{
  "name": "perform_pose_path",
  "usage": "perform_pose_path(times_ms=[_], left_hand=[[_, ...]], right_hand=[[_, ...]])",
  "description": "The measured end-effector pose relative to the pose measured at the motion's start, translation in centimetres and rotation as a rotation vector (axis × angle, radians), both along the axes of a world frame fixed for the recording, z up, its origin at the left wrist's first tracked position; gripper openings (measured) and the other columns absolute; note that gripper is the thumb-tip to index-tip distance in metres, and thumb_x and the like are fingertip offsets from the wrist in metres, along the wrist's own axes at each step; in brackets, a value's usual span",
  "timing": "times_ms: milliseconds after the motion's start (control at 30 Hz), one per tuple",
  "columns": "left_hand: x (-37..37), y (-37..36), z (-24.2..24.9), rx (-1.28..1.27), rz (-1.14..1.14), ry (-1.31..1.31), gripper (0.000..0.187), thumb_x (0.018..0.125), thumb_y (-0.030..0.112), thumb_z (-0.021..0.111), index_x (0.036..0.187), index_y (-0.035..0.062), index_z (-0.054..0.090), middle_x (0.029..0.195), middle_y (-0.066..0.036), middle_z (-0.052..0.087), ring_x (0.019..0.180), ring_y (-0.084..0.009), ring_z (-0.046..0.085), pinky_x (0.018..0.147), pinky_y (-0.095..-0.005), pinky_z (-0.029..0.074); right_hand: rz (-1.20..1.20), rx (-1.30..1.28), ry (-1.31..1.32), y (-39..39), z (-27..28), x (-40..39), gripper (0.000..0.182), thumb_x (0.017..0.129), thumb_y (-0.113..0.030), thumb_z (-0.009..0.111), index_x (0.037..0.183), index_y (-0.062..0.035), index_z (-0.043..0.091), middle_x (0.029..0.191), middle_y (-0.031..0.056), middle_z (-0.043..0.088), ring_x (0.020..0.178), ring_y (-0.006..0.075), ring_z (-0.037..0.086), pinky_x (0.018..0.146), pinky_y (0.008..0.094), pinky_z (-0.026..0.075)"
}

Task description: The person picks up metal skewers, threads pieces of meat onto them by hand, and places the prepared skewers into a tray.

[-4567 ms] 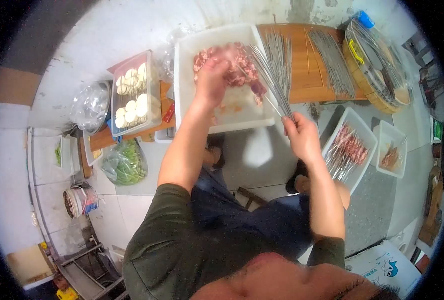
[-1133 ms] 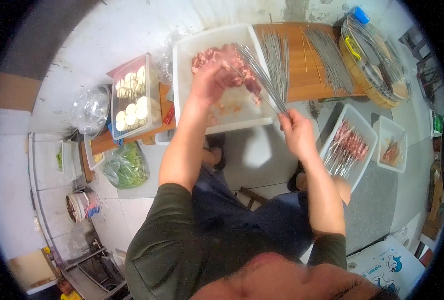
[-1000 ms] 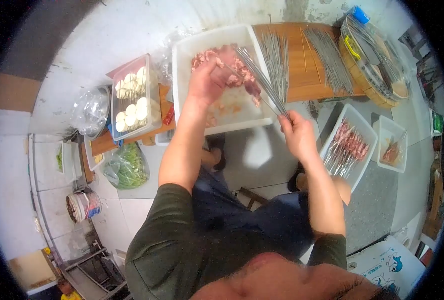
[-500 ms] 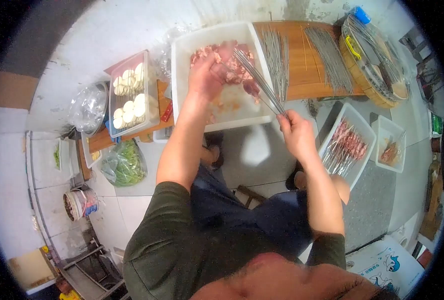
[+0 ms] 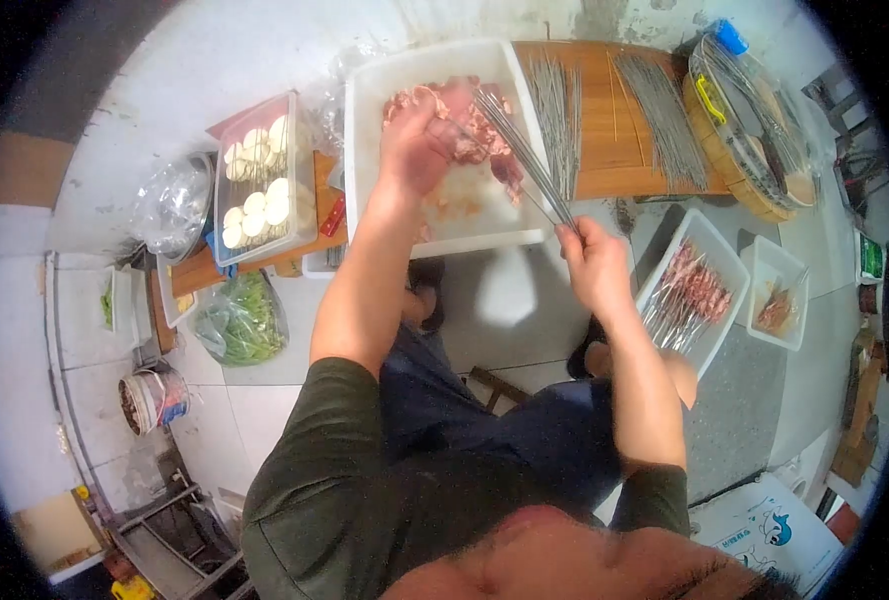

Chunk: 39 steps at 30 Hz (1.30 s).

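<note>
My right hand (image 5: 595, 262) is closed round the lower ends of a bundle of metal skewers (image 5: 527, 155), which slant up over a white plastic tub (image 5: 455, 243). One skewer lies lower than the others and carries dark red meat pieces (image 5: 506, 176). Inside the tub, my left hand (image 5: 415, 150) is at the pile of raw meat chunks (image 5: 472, 105). Its fingers are curled in a pinch by the skewer's far end, seemingly on a piece of meat; the fingertips are partly hidden and slightly blurred.
Loose skewers (image 5: 557, 120) lie on the wooden table (image 5: 597, 150). A white bin of meat skewers (image 5: 693, 290) and a smaller tray (image 5: 777, 290) stand on the floor at right. At left are a box of skewered pale rounds (image 5: 262, 185) and bagged greens (image 5: 242, 320).
My left hand's fingers have drawn back from the meat pile and curled near the skewer. My right hand keeps the bundle in nearly the same place. The view has shifted slightly.
</note>
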<state>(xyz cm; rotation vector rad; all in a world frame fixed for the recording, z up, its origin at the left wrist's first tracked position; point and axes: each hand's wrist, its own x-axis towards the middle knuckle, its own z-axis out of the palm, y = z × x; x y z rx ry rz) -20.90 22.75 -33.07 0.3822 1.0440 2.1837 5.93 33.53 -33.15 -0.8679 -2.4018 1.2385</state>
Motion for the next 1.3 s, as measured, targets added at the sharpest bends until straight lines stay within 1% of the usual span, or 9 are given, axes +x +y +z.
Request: perform_pose_path(times_ms=[167,267,367,567,667,767,867,1167,1300], left_hand=[[-0.6,0.0,-1.0,0.008,-0.012,0.019,0.039,0.104,0.021,0.042,0.132,-0.0058,0.038,0.126,-0.017,0.053,0.113,-0.0263,0.059,0.096,-0.0401,0.052],[-0.8,0.3,-1.4,-0.022,0.004,0.012,0.039,0.104,0.022,0.040,0.131,-0.0058,0.039,0.120,-0.016,0.056,0.108,-0.0261,0.060,0.095,-0.0411,0.052],[-1.3,-0.2,-1.4,-0.045,-0.091,-0.019,0.038,0.104,0.024,0.039,0.129,-0.0048,0.042,0.113,-0.014,0.059,0.101,-0.0247,0.062,0.090,-0.0405,0.053],[-0.7,-0.2,-0.6,-0.056,-0.074,0.078,0.031,0.103,0.025,0.042,0.116,-0.0017,0.050,0.106,-0.012,0.062,0.086,-0.0200,0.060,0.074,-0.0354,0.050],[0.3,-0.1,0.6,-0.075,-0.011,0.025,0.028,0.103,0.024,0.042,0.110,-0.0010,0.052,0.106,-0.013,0.063,0.082,-0.0185,0.058,0.071,-0.0348,0.049],[-1.3,-0.5,-1.5,0.016,-0.173,0.027,0.023,0.097,0.020,0.058,0.105,-0.0013,0.058,0.103,-0.012,0.065,0.085,-0.0196,0.064,0.072,-0.0306,0.052],[0.3,0.1,-0.2,0.016,-0.056,-0.028,0.023,0.096,0.022,0.059,0.104,-0.0005,0.058,0.102,-0.012,0.065,0.079,-0.0179,0.063,0.071,-0.0304,0.052],[0.8,0.5,-0.7,0.073,-0.084,-0.069,0.025,0.095,0.025,0.062,0.105,0.0024,0.056,0.093,-0.010,0.064,0.081,-0.0218,0.062,0.069,-0.0337,0.050],[0.9,0.7,-1.5,0.003,-0.096,-0.054,0.026,0.094,0.025,0.063,0.107,0.0036,0.055,0.094,-0.009,0.063,0.084,-0.0215,0.061,0.070,-0.0328,0.048]], right_hand=[[0.005,0.020,0.010,-0.1,0.0,-0.1,0.022,0.093,-0.023,0.062,0.088,-0.0016,0.062,0.075,0.0261,0.060,0.072,0.0465,0.059,0.063,0.0473,0.048],[-0.006,-0.013,0.019,-0.1,-0.1,-0.1,0.022,0.093,-0.023,0.062,0.088,-0.0019,0.062,0.074,0.0257,0.060,0.072,0.0465,0.059,0.062,0.0473,0.048],[0.016,0.007,-0.002,0.1,0.3,-0.1,0.022,0.093,-0.023,0.063,0.089,-0.0020,0.063,0.075,0.0258,0.060,0.072,0.0462,0.059,0.062,0.0470,0.048],[0.027,0.055,-0.002,0.3,0.7,-0.1,0.022,0.092,-0.025,0.064,0.090,-0.0027,0.064,0.075,0.0251,0.061,0.074,0.0457,0.060,0.064,0.0481,0.048],[0.031,0.075,-0.003,0.4,0.6,-0.1,0.022,0.092,-0.025,0.064,0.090,-0.0033,0.064,0.075,0.0245,0.062,0.074,0.0457,0.060,0.064,0.0488,0.048],[0.044,0.099,-0.021,0.6,0.5,-0.1,0.023,0.092,-0.026,0.064,0.090,-0.0033,0.064,0.075,0.0246,0.062,0.074,0.0459,0.060,0.064,0.0491,0.048],[0.032,0.086,-0.013,0.5,0.2,-0.2,0.023,0.092,-0.025,0.064,0.088,-0.0030,0.064,0.075,0.0245,0.061,0.074,0.0462,0.059,0.063,0.0493,0.048],[-0.022,0.087,0.072,-0.6,-1.0,-1.0,0.023,0.093,-0.024,0.063,0.087,-0.0022,0.063,0.073,0.0244,0.061,0.074,0.0462,0.059,0.064,0.0483,0.048],[-0.038,0.054,0.052,-1.0,-1.3,-1.3,0.024,0.093,-0.025,0.063,0.087,-0.0018,0.063,0.075,0.0247,0.061,0.074,0.0459,0.060,0.064,0.0482,0.048]])
